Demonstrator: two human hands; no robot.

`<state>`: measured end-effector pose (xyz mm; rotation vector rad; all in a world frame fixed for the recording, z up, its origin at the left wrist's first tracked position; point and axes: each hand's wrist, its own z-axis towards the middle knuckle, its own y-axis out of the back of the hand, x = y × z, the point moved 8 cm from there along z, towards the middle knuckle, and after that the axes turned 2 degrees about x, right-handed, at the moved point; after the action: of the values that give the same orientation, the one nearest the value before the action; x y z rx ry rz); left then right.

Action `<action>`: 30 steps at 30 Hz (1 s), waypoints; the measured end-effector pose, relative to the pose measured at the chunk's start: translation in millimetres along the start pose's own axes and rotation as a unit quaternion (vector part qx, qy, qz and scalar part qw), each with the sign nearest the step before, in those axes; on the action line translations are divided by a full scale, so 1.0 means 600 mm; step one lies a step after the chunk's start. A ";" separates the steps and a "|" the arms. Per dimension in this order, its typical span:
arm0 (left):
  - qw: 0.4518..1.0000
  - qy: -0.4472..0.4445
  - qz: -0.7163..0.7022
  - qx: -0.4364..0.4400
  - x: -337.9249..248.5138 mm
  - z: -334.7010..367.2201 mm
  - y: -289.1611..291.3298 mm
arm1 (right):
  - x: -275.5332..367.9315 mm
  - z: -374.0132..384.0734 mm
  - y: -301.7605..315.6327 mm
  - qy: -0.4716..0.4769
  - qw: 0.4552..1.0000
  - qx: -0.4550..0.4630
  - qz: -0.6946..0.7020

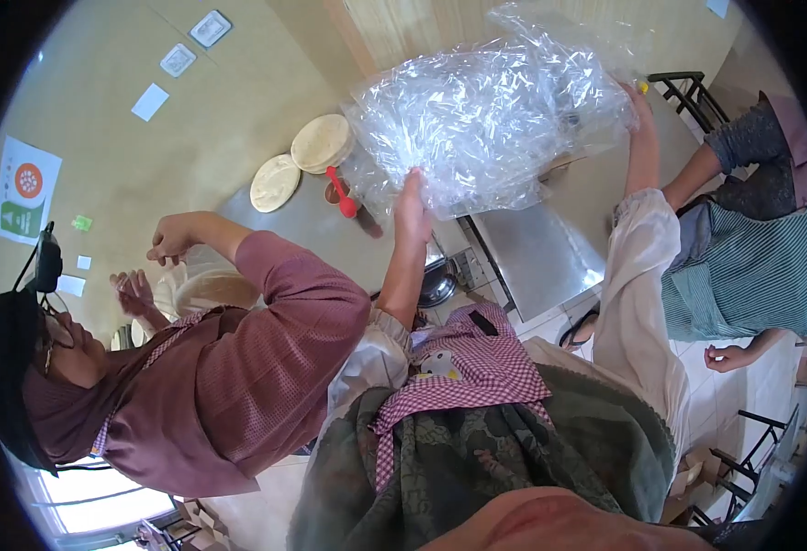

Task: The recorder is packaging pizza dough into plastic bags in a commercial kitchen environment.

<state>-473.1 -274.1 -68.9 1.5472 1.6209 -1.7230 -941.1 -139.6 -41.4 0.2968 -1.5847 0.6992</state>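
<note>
A large crinkled bundle of clear plastic bags or sheeting [486, 129] is spread between my two hands above the metal table. My left hand [412, 209] is closed on its near left edge, with the fingertips partly hidden by the plastic. At the right end, my right hand [640, 108] grips the plastic's far edge, close to a small yellow thing [643, 87]. Left of the bundle, a red spoon [346, 204] lies by a small brown round container [335, 190]. Beyond it are two round, cream-coloured flat pieces [322, 143] [276, 183].
At my left stands a co-worker in a maroon top [275, 349], arms bent over the table. Another person wearing a striped apron [743, 271] is on the right. A second metal table [541, 257] is separated by a gap holding a dark round pan-like thing [437, 286].
</note>
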 end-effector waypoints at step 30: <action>0.632 -0.437 0.637 -0.060 -0.131 0.040 -0.239 | 0.196 -0.298 0.066 0.334 0.905 -0.221 0.142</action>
<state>-570.5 -283.3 64.3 0.9364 -0.0407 -1.0498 -837.3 21.7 61.8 -0.4817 -1.0769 0.5550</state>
